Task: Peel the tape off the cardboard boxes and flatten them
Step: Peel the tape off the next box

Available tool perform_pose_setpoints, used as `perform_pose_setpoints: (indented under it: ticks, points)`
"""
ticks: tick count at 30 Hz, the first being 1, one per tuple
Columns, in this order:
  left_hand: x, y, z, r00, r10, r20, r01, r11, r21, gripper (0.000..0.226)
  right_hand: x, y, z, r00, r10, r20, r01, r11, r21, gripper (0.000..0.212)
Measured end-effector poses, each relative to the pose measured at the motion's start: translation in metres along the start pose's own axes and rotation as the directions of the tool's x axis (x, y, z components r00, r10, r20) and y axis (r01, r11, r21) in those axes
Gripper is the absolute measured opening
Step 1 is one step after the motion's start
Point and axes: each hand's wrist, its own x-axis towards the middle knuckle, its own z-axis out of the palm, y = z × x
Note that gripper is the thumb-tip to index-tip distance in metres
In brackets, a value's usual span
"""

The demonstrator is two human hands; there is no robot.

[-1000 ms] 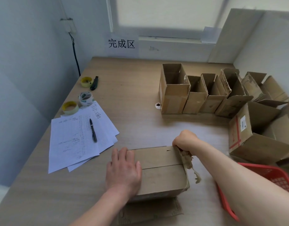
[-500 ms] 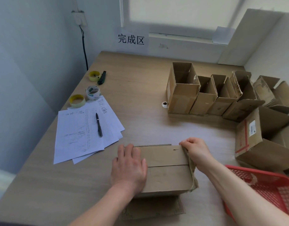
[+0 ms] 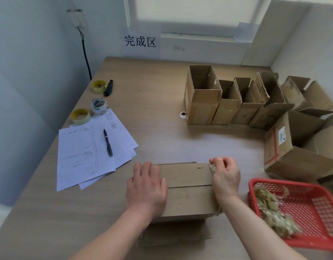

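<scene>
The cardboard box [image 3: 188,186] lay closed on the wooden table [image 3: 152,109] at the 6 o'clock edge of the view, its two top flaps meeting in a seam that ran from 9 to 3 o'clock; the left hand [image 3: 146,188] rested flat on the box's 9 o'clock end, fingers straight and together, pressing down and holding nothing; the right hand [image 3: 225,177] sat at the box's 3 o'clock edge with its fingers curled, pinching a crumpled strip of tape [image 3: 211,167] at the far corner; more of the strip trailed down the box's side toward 5 o'clock; a red basket [image 3: 300,211] stood just beside the box at 4 o'clock, with a wad of peeled tape [image 3: 270,212] lying in it; a row of open boxes [image 3: 237,102] stood at 1 o'clock, well apart; at 10 o'clock lay sheets of paper [image 3: 86,154] with a pen [image 3: 107,142] on them, and three tape rolls [image 3: 99,106] beyond.
</scene>
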Motion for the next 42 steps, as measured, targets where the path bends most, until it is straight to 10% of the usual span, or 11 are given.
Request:
perform_pose_setpoints:
  ticks: [5, 11, 23, 26, 34, 38, 42]
  points:
    - [0.0, 0.001, 0.0, 1.0, 0.002, 0.005, -0.002, 1.0, -0.01, 0.036, -0.006, -0.002, -0.006, 0.999, 0.04, -0.027, -0.036, 0.991, 0.13, 0.017]
    - [0.0, 0.001, -0.002, 1.0, 0.017, -0.007, -0.017, 1.0, -0.016, 0.034, -0.011, 0.0, -0.019, 0.991, -0.083, 0.108, 0.102, 0.978, -0.184, 0.028]
    - [0.001, 0.001, -0.002, 1.0, 0.026, -0.002, -0.026, 0.999, -0.023, 0.033, 0.012, -0.008, -0.019, 0.861, -0.19, 0.471, 0.504, 0.429, -0.749, 0.026]
    - [0.001, 0.0, -0.002, 1.0, 0.022, 0.001, -0.022, 1.0, -0.019, 0.034, 0.011, -0.002, -0.018, 0.871, -0.22, 0.439, 0.486, 0.502, -0.715, 0.026]
    - [0.003, 0.0, -0.002, 1.0, 0.025, 0.0, -0.025, 1.0, -0.011, 0.035, 0.002, 0.021, -0.021, 0.983, 0.175, -0.048, -0.177, 0.87, -0.46, 0.037]
    - [0.003, 0.001, -0.003, 1.0, 0.028, -0.005, -0.029, 1.0, -0.01, 0.033, -0.011, 0.025, -0.029, 0.939, 0.339, -0.057, -0.344, 0.931, -0.12, 0.008]
    - [0.004, 0.001, -0.003, 1.0, 0.023, -0.01, -0.024, 1.0, -0.015, 0.033, -0.031, 0.022, -0.041, 0.95, 0.307, 0.059, -0.308, 0.951, 0.002, 0.03]
